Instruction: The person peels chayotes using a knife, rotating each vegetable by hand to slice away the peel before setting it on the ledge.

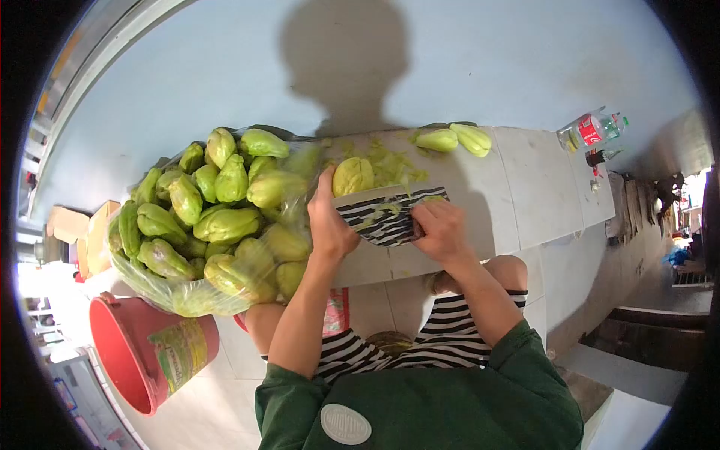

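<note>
My left hand [330, 221] is closed around a yellow-green chayote [353, 176] at the left end of a black-and-white striped cloth [379, 217]. Bits of green peel lie on the cloth. At its right end, my right hand [437, 227] is closed, its fingers bent inward; what it grips is hidden. Green peelings [386, 166] are scattered on the tiled ledge [529, 180] just beyond the cloth. Two pale, peeled chayotes [471, 139] lie further back, near the wall.
A large clear plastic bag of green chayotes [232, 180] stands on the left. Below it is a red bucket [127, 337] with a label. A plastic bottle [592, 130] and a small dark bottle [600, 157] are at the far right. Cardboard boxes [97, 236] stand far left.
</note>
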A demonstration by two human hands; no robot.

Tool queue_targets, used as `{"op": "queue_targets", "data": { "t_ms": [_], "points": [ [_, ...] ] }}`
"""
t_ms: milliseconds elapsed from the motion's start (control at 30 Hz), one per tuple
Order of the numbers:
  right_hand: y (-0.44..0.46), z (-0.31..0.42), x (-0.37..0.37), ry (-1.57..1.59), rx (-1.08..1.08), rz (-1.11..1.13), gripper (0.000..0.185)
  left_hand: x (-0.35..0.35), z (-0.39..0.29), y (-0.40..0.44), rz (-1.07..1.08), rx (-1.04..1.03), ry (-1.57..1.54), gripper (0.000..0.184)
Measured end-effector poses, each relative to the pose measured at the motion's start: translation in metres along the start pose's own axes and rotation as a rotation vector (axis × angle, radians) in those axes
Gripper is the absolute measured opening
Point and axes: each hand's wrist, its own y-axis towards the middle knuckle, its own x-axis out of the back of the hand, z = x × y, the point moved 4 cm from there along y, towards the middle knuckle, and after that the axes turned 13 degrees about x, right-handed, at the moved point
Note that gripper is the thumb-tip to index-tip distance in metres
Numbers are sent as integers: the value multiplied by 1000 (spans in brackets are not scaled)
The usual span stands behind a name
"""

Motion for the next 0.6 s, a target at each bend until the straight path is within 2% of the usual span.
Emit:
{"op": "queue_targets", "data": {
  "t_ms": [367, 433, 600],
  "points": [
    [6, 7, 4, 8, 106, 4, 20, -6, 0, -5, 64, -8, -40, 61],
    [8, 8, 4, 39, 151, -72, 15, -7, 4, -4, 66, 50, -42, 61],
    [9, 10, 5, 29, 155, -52, 14, -7, 6, -4, 66, 64, -13, 60]
  ]
}}
